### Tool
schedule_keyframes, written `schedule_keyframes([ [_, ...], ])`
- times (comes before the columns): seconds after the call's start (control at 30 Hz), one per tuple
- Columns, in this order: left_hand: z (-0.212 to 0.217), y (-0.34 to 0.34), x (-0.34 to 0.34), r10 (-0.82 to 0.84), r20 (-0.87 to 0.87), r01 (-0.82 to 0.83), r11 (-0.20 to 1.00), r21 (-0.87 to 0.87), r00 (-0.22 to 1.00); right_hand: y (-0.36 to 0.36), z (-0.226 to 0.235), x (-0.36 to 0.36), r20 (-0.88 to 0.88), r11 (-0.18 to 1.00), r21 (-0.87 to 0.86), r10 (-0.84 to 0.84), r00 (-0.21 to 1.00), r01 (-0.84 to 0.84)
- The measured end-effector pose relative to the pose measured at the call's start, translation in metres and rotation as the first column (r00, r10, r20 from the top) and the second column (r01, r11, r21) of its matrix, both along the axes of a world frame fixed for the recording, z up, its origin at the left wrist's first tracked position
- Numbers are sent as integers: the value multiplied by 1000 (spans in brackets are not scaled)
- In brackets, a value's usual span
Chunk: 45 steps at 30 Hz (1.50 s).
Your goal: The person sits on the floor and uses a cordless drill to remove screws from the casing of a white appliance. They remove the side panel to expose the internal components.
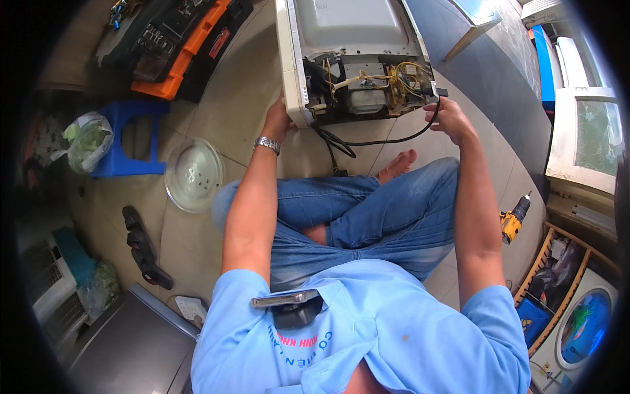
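Observation:
A microwave oven (357,29) stands on the tiled floor in front of me with its outer cover off. Its wiring and metal parts (367,92) lie exposed on the side nearest me. My left hand (279,118), with a watch on the wrist, grips the pale front panel (294,79) at its near corner; the fingertips are hidden behind it. At the opposite near corner, my right hand (449,120) has its fingers curled against the oven, beside the black power cord (387,142). The cord loops down between my hands toward the floor.
A glass turntable plate (193,175) holding small dark pieces lies left, near a blue stool (121,141) and a sandal (144,248). An orange-black toolbox (180,56) stands far left. A yellow cordless drill (514,220) lies right. My legs are folded before me.

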State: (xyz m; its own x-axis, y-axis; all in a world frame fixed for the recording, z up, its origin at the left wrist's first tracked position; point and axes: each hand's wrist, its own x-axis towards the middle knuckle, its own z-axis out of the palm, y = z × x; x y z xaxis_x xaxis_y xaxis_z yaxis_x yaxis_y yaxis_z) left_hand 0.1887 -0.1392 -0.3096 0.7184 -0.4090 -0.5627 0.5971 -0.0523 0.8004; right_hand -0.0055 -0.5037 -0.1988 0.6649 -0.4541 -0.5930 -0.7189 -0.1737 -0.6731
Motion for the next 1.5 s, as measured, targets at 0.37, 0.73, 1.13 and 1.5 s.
schedule_keyframes([
  [0.37, -15, -12, 2, 157, 4, -154, 977, -147, 988, -1, -67, 19, -181, 951, -23, 298, 937, -307],
  [0.73, -24, -28, -6, 309, -99, -323, 858, -399, 946, 19, -102, 27, 252, 864, -358, 456, 854, -355],
  [1.13, 49, -10, -48, 332, -169, -372, 845, -384, 928, 39, -24, 3, 160, 799, -424, 529, 833, -426],
  [1.5, 204, 16, -124, 290, -191, -341, 876, -340, 938, 53, 122, -46, 187, 920, -306, 312, 932, -246],
])
